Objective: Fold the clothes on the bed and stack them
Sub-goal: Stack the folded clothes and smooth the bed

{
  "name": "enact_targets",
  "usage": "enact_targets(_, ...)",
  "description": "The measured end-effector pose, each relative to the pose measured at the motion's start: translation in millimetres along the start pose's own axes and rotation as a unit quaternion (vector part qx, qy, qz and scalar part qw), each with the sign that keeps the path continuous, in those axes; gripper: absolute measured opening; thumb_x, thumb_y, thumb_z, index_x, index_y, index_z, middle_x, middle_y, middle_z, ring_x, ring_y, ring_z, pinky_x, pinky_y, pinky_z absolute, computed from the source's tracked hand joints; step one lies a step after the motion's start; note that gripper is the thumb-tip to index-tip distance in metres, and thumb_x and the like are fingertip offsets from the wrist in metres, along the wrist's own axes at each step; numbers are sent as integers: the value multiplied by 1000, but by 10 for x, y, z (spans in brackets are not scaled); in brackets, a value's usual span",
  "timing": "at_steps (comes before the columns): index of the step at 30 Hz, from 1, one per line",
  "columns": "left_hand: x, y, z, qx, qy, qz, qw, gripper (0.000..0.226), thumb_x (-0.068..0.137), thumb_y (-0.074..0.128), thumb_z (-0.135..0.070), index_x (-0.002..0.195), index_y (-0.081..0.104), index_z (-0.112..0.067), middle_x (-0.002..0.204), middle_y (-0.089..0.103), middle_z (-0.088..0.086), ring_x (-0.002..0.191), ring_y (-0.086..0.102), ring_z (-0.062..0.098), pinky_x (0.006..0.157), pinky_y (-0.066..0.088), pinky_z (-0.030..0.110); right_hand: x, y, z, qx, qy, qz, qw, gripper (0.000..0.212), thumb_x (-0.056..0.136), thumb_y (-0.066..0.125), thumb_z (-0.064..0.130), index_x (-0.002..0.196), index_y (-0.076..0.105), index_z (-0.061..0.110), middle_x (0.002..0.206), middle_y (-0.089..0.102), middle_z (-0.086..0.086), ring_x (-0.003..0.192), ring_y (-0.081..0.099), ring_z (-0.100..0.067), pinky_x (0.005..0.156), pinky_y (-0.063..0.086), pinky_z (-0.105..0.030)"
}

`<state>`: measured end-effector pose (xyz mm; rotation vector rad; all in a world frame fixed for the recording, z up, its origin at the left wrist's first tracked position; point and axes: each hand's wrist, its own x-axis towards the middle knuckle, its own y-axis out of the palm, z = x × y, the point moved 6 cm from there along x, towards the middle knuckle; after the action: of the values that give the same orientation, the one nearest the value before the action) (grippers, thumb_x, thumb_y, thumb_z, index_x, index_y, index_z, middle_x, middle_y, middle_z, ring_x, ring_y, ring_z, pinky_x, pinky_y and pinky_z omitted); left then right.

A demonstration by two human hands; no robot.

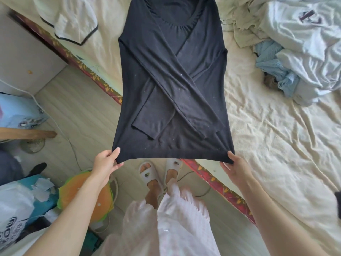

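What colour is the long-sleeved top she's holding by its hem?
Black, plain: the long-sleeved top shows best in the head view.

A black top lies across the bed's near edge. A white garment lies toward the far left corner. A crumpled pile of pale clothes sits at the far right.

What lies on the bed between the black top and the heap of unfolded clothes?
Only bare, rumpled cream sheet separates black top from heap, in the head view.

Little is reading clearly. A dark emblem, perhaps a letter, is showing on the pale shirt far right; black print on the white bag near left is illegible.
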<state>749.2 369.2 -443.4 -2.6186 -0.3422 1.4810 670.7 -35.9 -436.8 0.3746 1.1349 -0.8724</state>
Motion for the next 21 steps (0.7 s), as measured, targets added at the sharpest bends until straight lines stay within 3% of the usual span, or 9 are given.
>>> enact_targets(4, 39, 34, -161, -14, 19, -21, 1000, 15, 94, 58, -14, 95, 59, 0, 92, 63, 9, 83, 59, 21, 61, 51, 25, -18, 116, 83, -48, -40, -33, 998, 4, 91, 60, 6, 89, 57, 7, 100, 63, -7, 92, 62, -19, 92, 51, -35)
enact_targets(7, 42, 77, -419, -31, 43, -34, 998, 14, 92, 61, -13, 99, 59, -1, 87, 63, 5, 75, 59, 15, 61, 50, 23, -109, 188, 202, -9, -66, -35, 997, 4, 90, 62, 6, 86, 60, 7, 98, 64, -7, 91, 64, -19, 83, 53, -31)
enact_targets(12, 68, 191, -1167, -85, 84, -30, 992, 10, 93, 59, -11, 103, 60, -8, 89, 64, 0, 82, 61, 12, 63, 48, 21, -265, 393, 676, 59, -100, -22, 993, 5, 89, 63, 6, 85, 62, 9, 91, 65, -6, 86, 64, -18, 68, 51, -26)
enact_targets(19, 407, 438, -2344, -140, 129, -30, 981, 21, 92, 60, -9, 113, 60, -5, 107, 63, 8, 100, 61, 21, 68, 52, 24, -75, 1096, 1718, 65, -142, 67, 986, 14, 96, 53, 13, 85, 61, 17, 87, 57, -1, 80, 60, -11, 75, 53, -23)
enact_targets(21, 577, 540, -2682, -151, 137, -35, 978, 18, 92, 60, -10, 110, 60, -7, 106, 62, 8, 99, 60, 21, 66, 53, 23, 21, 1392, 2085, 46, -166, 92, 981, 15, 98, 50, 14, 87, 61, 16, 85, 57, 1, 75, 62, -7, 66, 54, -18)
